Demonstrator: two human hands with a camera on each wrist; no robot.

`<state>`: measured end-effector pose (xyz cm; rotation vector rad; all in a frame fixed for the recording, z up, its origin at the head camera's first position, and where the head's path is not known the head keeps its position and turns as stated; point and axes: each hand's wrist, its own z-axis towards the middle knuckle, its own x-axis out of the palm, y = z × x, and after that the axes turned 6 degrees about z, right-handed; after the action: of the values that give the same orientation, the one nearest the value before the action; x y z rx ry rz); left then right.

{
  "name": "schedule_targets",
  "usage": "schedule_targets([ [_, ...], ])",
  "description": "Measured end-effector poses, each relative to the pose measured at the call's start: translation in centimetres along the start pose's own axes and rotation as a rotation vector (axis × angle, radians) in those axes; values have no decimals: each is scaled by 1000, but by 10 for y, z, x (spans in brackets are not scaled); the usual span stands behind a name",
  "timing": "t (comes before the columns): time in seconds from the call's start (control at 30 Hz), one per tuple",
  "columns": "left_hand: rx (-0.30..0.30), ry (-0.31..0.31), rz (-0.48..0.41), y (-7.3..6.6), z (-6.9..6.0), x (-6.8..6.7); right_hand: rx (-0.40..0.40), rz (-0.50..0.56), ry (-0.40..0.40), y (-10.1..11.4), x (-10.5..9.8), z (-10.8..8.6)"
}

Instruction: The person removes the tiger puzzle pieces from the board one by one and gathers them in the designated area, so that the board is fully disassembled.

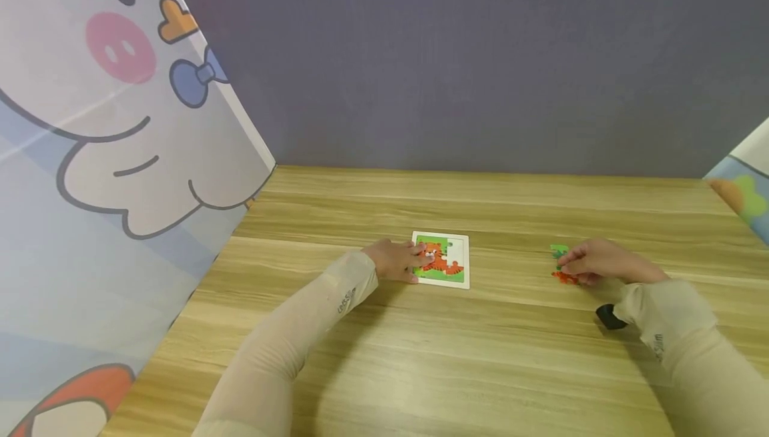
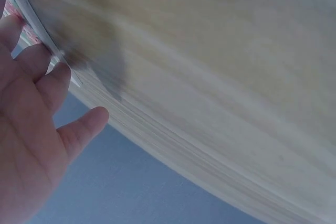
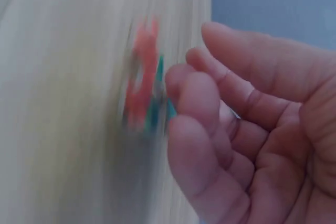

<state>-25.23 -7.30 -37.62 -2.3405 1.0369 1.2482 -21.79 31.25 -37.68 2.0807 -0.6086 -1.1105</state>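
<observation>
A square jigsaw puzzle (image 1: 440,282) with a white frame lies on the table, showing an orange tiger on green; its upper right part is bare white. My left hand (image 1: 396,260) rests with spread fingers over the puzzle's left side. The left wrist view shows the palm (image 2: 23,108) and the frame's edge (image 2: 38,22) under the fingertips. Off to the right, my right hand (image 1: 609,261) hovers at a small group of loose puzzle pieces (image 1: 565,278), orange and green. In the right wrist view its fingers curl loosely, thumb apart, beside a blurred orange piece (image 3: 143,77).
The wood-grain table (image 1: 480,357) runs back to a grey wall panel (image 1: 450,70). A cartoon-printed panel (image 1: 150,177) borders the left side, another printed panel (image 1: 741,197) the right. A black band (image 1: 610,317) shows at the right wrist.
</observation>
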Motion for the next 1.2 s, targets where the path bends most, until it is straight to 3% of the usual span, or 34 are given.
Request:
schedule_targets([
  [0.37,-7,-2,-46,-2,-4,-2,-77,28,64,43,28,34],
  [0.83,-8,-5,31,-4,-3,-2,-185,-15,97,70,50,65],
  [0.97,-10,-2,29,-4,-2,-2,-269,-44,84,75,57,71],
  [1.2,-5,-9,2,-4,-7,-5,-444,-245,51,91,75,81],
])
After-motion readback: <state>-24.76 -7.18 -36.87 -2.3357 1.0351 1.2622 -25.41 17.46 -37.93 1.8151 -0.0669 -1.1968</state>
